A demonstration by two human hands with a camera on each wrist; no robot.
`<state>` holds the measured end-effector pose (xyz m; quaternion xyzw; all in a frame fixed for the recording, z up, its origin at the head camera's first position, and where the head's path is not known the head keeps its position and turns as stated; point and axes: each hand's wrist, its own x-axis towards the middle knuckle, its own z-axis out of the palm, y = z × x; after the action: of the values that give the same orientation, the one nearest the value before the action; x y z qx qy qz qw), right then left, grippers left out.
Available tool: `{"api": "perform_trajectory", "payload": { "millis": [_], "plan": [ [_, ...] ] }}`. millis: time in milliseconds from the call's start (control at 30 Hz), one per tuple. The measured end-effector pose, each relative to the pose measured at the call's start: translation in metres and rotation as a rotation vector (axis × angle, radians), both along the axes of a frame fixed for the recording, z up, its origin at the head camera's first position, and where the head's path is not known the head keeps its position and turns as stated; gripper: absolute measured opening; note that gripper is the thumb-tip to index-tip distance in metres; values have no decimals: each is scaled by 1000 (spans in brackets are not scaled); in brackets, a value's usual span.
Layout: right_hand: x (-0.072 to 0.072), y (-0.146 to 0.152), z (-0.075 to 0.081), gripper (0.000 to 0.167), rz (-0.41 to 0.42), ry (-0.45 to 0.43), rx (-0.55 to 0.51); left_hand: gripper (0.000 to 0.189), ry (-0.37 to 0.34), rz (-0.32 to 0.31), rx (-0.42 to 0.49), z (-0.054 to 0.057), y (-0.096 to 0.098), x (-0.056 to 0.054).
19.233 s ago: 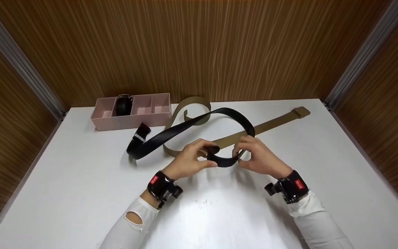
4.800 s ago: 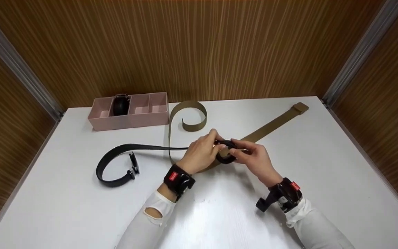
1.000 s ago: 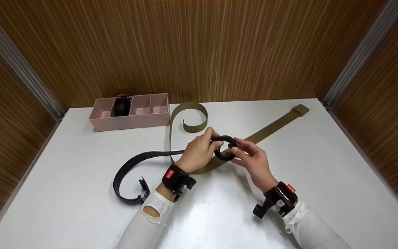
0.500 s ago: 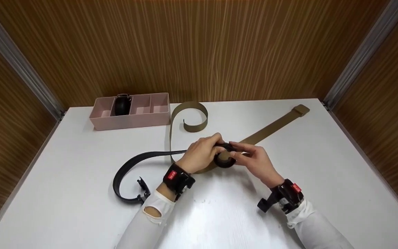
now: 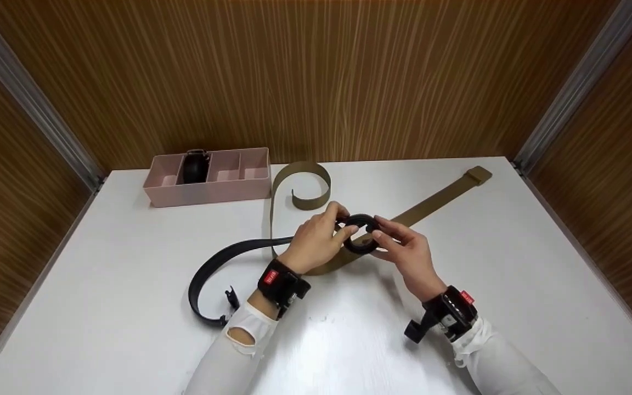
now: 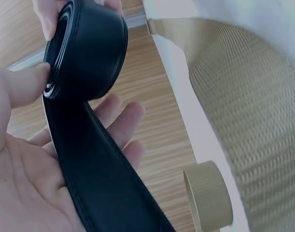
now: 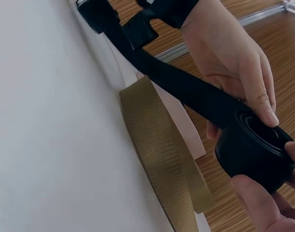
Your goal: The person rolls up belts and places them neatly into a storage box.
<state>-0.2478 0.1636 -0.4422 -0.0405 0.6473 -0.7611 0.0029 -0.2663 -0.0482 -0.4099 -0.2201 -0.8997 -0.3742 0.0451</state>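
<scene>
A black belt (image 5: pixel 224 255) is partly wound into a tight coil (image 6: pixel 92 53), held up over the table between both hands. My left hand (image 5: pixel 314 241) pinches the coil's left side, the thumb on its edge; in the left wrist view the strap passes across the palm and fingers. My right hand (image 5: pixel 410 255) pinches the opposite side between thumb and fingers, as the right wrist view of the coil (image 7: pixel 254 157) also shows. The unwound part curves left and back toward my left forearm, where the buckle (image 5: pixel 232 299) is partly hidden. A tan webbing belt (image 5: pixel 431 204) lies behind and beneath.
A pink tray (image 5: pixel 212 195) with several compartments stands at the back left, a rolled black belt (image 5: pixel 196 169) in one of them. The tan belt's curled end (image 5: pixel 310 204) is beside it. Wood-grain panels (image 5: pixel 316 82) enclose the white table (image 5: pixel 102 274).
The black belt, mostly loose in the oldest frame, is now wound into a coil. Over the last second the hands tip the coil down, then up; the buckle end has shifted slightly right.
</scene>
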Motion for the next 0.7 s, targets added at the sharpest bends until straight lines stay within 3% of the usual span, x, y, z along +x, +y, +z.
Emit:
{"api": "perform_trajectory", "payload": {
  "millis": [133, 233, 433, 567, 700],
  "plan": [
    [0, -2, -3, 38, 0, -5, -49, 29, 38, -7, -2, -1, 0, 0],
    [-1, -1, -3, 38, 21, -14, -21, 26, 45, -14, -8, -1, -1, 0],
    [-3, 8, 4, 46, 112, 19, 175, 24, 38, -30, -37, 0, -2, 0],
    [-5, 14, 7, 47, 174, 53, 321, 22, 43, -81, -64, 0, -1, 1],
    [-5, 17, 8, 44, 224, 69, 359, 20, 42, -113, -74, -2, -1, 1]
  ]
}}
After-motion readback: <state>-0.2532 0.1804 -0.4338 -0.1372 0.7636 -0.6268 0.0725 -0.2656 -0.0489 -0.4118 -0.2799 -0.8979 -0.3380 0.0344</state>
